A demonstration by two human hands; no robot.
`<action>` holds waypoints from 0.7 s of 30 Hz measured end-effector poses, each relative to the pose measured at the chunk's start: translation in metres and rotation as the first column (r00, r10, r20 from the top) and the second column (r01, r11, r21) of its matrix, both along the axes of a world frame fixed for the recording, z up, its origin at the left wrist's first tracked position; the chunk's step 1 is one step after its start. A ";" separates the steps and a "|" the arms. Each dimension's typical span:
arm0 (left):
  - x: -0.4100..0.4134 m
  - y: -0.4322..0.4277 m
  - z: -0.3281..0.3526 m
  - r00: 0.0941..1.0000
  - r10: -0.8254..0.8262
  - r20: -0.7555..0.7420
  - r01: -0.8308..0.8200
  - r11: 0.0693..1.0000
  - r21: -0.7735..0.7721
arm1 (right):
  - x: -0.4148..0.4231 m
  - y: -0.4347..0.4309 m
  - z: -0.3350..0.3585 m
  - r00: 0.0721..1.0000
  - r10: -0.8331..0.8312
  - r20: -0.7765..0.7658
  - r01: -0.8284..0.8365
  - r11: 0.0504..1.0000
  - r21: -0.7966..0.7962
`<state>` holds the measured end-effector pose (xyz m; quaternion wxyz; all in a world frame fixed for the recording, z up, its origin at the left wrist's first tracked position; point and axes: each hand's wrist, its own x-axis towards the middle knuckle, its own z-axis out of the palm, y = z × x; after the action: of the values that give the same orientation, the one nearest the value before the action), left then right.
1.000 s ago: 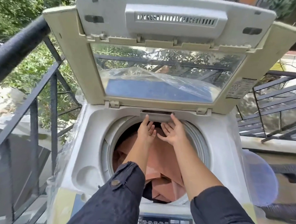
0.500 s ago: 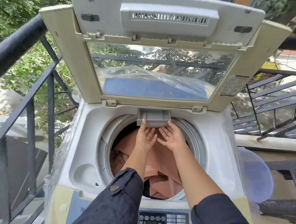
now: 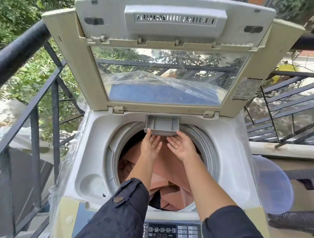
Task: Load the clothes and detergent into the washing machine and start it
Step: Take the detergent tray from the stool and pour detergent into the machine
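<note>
Fingers (image 3: pixel 154 141) lie straight, palms up: the left hand (image 3: pixel 150 145) and right hand (image 3: pixel 183 147) touch the lip of the small grey plastic detergent drawer (image 3: pixel 162 123), which juts out above the tub of the white top-loading washing machine (image 3: pixel 96 152), where crumpled salmon-pink clothes (image 3: pixel 168 172) lie.

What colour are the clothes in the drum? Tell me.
The clothes are salmon pink; the head view shows them best.
</note>
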<state>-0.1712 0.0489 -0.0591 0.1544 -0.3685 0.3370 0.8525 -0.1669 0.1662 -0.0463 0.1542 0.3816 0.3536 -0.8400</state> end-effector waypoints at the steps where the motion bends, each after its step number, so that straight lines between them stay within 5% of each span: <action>1: -0.001 0.000 0.000 1.000 0.005 -0.002 -0.005 1.000 -0.001 | 0.000 0.000 0.000 1.000 -0.003 0.002 0.003 1.000 -0.001; 21: 0.000 -0.003 0.001 1.000 0.027 0.012 -0.027 1.000 0.009 | -0.004 -0.005 0.012 0.996 -0.085 0.008 0.085 0.996 -0.030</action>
<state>-0.1709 0.0455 -0.0580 0.1467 -0.3776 0.3270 0.8538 -0.1708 0.1611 -0.0346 0.1254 0.3966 0.3238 -0.8498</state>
